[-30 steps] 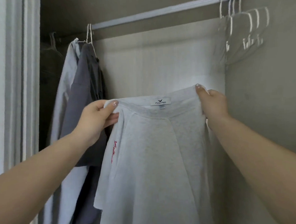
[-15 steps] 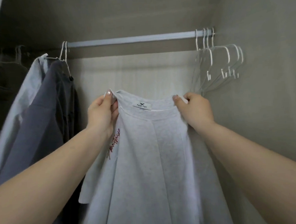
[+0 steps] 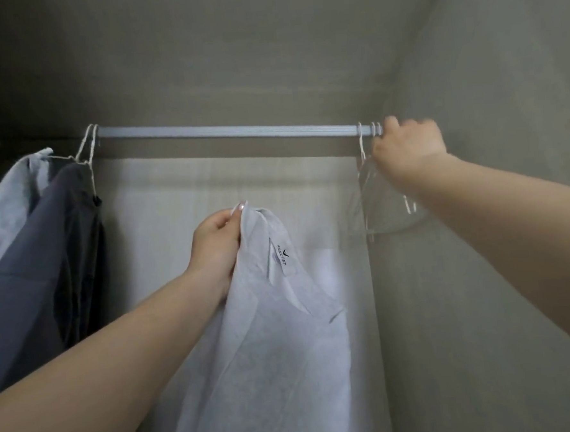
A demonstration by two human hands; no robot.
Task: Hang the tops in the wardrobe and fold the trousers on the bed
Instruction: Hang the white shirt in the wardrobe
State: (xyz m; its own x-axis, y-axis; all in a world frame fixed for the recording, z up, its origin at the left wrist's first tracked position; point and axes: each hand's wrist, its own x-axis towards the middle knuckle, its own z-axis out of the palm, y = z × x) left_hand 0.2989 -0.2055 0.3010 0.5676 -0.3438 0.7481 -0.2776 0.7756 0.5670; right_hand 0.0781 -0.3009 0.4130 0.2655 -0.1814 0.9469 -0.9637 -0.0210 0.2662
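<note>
Left hand (image 3: 217, 250) pinches the pale grey top (image 3: 267, 333) at its neck edge, so it hangs limp below the rail (image 3: 231, 131), label showing inside the collar. Right hand (image 3: 406, 146) is up at the white hangers (image 3: 371, 177) on the rail's right end; blurred, grip can't be told. Two shirts (image 3: 38, 237) hang at left.

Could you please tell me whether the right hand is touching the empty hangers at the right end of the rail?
Touching. In the head view the right hand lies over the hooks of the empty hangers on the rail, though blurred.
</note>
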